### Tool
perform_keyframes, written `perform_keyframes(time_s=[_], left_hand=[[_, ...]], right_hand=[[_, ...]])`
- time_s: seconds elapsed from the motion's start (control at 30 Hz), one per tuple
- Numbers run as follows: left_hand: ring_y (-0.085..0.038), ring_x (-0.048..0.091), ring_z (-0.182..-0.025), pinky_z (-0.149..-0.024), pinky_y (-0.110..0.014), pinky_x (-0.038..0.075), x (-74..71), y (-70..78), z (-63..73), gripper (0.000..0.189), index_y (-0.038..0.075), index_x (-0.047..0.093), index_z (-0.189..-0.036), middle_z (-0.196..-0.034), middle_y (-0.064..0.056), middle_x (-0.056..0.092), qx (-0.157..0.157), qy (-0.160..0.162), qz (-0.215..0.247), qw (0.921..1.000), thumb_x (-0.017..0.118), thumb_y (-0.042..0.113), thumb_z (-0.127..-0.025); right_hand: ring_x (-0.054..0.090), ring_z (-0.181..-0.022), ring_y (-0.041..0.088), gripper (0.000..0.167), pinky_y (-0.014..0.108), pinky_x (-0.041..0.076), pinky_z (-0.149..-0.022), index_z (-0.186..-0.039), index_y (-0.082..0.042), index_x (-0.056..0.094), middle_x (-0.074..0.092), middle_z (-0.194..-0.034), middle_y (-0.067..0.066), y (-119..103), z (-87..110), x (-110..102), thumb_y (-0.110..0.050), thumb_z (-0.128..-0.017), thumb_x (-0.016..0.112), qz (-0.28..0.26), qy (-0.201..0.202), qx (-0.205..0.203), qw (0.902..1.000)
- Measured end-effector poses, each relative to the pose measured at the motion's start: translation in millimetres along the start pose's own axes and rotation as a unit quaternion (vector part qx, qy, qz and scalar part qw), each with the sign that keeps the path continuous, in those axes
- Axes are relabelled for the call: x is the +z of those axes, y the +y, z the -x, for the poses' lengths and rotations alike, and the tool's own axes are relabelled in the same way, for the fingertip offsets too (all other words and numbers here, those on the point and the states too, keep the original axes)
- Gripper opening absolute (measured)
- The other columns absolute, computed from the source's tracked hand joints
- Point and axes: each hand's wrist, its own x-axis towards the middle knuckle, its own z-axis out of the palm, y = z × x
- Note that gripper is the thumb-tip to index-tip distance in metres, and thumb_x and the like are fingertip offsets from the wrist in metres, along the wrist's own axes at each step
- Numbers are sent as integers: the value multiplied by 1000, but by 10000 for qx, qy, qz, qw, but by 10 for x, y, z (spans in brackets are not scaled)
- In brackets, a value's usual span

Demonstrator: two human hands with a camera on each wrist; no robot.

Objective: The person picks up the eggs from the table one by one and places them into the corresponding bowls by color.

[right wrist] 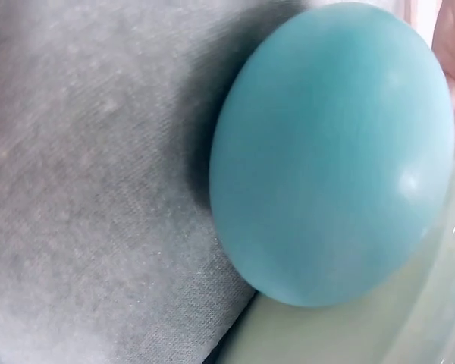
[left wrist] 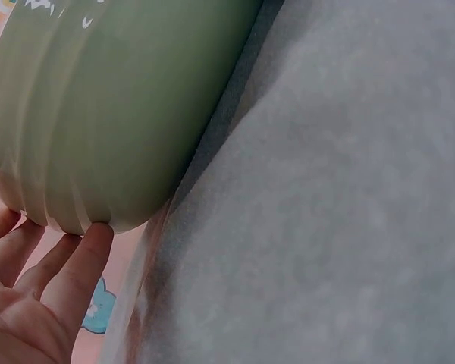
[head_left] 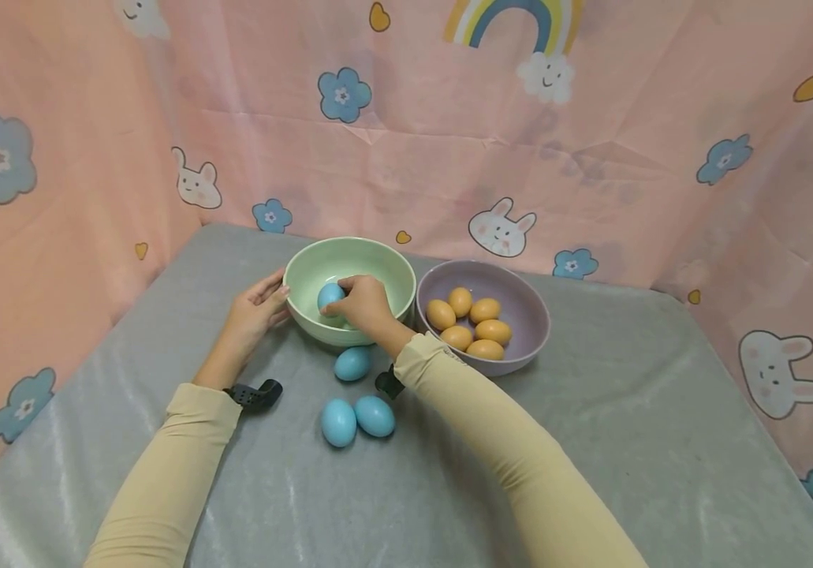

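Note:
A light green bowl (head_left: 349, 335) stands toward the back of the table. Inside it, my right hand (head_left: 366, 304) pinches a blue egg (head_left: 330, 297) between thumb and fingers. My left hand (head_left: 250, 315) is at the bowl's left side, its extended fingertips (left wrist: 98, 235) against the outer wall (left wrist: 129, 114). One blue egg (head_left: 352, 364) lies just in front of the bowl, below my right wrist, and fills much of the right wrist view. Nearer to me, a blue egg (head_left: 338, 423) and another blue egg (head_left: 375, 416) lie side by side.
To the right of the green bowl, a purple bowl (head_left: 530, 327) holds several orange-brown eggs (head_left: 494, 331). A grey cloth (head_left: 626, 442) covers the table. Pink printed curtains (head_left: 420, 158) hang behind it and along both sides.

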Motion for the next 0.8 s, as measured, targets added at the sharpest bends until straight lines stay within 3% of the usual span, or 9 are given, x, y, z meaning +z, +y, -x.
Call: perform_keyframes(time_s=[0.33, 0.8], left_hand=[[-26, 46, -141, -94, -15, 56, 11, 8, -14, 54, 12, 35, -155, -161, -8, 35, -73, 32, 101, 9999, 52, 21, -104], [-26, 46, -141, -103, -26, 53, 10, 34, 12, 54, 12, 35, -155, -161, -7, 35, -86, 53, -22, 9999, 51, 22, -105]], right_hand=[[62, -120, 25, 57, 34, 56, -101, -129, -3, 66, 69, -127, 11, 2, -27, -19, -22, -79, 86, 431, -389, 64, 9983], [61, -123, 25, 58, 33, 54, -104, -130, -3, 65, 67, -130, 11, 9, -48, -11, -21, -78, 86, 614, -612, 9, 9962]])
